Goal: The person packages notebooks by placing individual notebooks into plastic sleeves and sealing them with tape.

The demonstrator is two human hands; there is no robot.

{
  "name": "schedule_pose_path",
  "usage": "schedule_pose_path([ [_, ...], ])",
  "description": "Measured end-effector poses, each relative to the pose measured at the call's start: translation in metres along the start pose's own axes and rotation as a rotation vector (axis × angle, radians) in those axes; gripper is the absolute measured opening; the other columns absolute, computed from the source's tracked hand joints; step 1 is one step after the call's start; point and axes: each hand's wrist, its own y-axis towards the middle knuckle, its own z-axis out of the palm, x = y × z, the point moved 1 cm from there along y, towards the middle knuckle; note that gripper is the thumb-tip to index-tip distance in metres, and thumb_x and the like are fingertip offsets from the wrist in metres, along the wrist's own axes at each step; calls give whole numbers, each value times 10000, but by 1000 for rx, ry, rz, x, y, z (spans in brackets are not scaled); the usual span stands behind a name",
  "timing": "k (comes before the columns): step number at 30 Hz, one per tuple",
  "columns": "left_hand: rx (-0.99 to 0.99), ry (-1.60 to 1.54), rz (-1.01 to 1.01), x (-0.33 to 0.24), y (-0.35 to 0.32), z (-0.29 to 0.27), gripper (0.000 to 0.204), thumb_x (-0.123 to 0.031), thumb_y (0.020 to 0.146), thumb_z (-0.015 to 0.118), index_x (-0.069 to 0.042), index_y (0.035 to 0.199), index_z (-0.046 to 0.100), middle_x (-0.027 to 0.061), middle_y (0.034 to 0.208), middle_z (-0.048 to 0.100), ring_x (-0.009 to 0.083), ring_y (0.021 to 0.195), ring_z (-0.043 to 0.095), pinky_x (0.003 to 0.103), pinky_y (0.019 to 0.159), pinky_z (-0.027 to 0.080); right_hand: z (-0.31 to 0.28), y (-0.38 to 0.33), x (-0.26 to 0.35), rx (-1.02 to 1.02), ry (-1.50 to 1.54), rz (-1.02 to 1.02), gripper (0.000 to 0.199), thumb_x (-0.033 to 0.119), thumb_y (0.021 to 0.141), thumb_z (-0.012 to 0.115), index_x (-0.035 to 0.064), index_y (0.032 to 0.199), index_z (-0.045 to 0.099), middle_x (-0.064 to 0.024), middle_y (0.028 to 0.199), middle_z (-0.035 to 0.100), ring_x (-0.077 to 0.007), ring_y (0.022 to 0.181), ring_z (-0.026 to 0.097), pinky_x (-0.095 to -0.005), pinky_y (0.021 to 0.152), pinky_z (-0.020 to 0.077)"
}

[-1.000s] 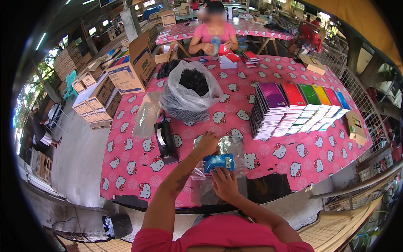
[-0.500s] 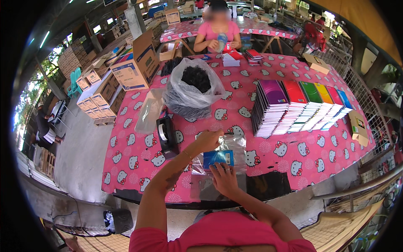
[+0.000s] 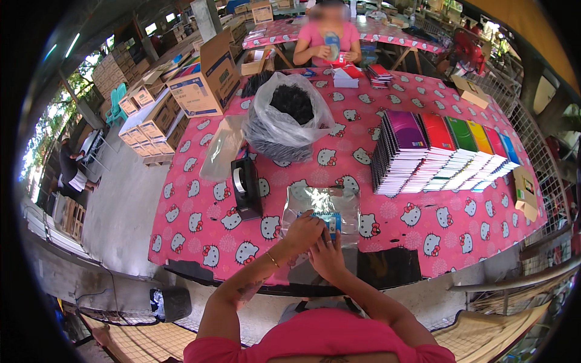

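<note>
A small blue spiral notebook [image 3: 334, 221] lies at the table's near edge, within a clear plastic sleeve [image 3: 347, 202] that extends beyond it on the far side. My left hand [image 3: 306, 232] is over the notebook's left part with its fingers bent together; what they grip, if anything, is hidden. Close against it, my right hand [image 3: 327, 254] rests with fingers stretched out on the notebook's lower edge. Left of the hands stands a black tape dispenser [image 3: 246, 193] with a roll of clear tape. A flat stack of clear plastic sleeves [image 3: 221, 151] lies beyond the dispenser.
A plastic bag [image 3: 284, 130] of black coils stands farther back. Stacked spiral notebooks [image 3: 417, 160] in several colours rise at the right. An open carton [image 3: 203, 91] stands at the far left edge. Across the pink table [image 3: 290, 172], a person in pink [image 3: 330, 36] holds a small packet.
My left hand has come down from the sleeve's far end onto the notebook beside my right hand. The view has shifted slightly. The person opposite has raised the packet.
</note>
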Motion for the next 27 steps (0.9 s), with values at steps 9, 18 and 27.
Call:
schedule_pose_path([
  [9,245,-287,-253,-2,5,-18,256,-164,831,609,-47,1056,638,97,1076,694,258,1019,673,440,1112,389,1,13,-32,-45,699,263,732,190,792,677,38,1441,374,-243,1429,390,-363,1433,308,-620,1121,221],
  [18,63,-81,-219,-9,-4,6,349,-186,779,671,-63,1106,685,174,1084,682,265,1004,679,479,1107,394,-44,25,-48,-15,-124,-69,456,197,754,737,63,1173,616,-117,1201,578,-270,1147,556,-462,1051,353],
  [27,-67,-1113,-452,113,-46,55,329,-30,761,665,-42,1090,676,171,970,705,262,900,705,360,757,559,-53,29,-34,66,-33,-104,305,251,787,712,103,1047,660,-42,1055,637,-209,1002,631,-418,961,405],
])
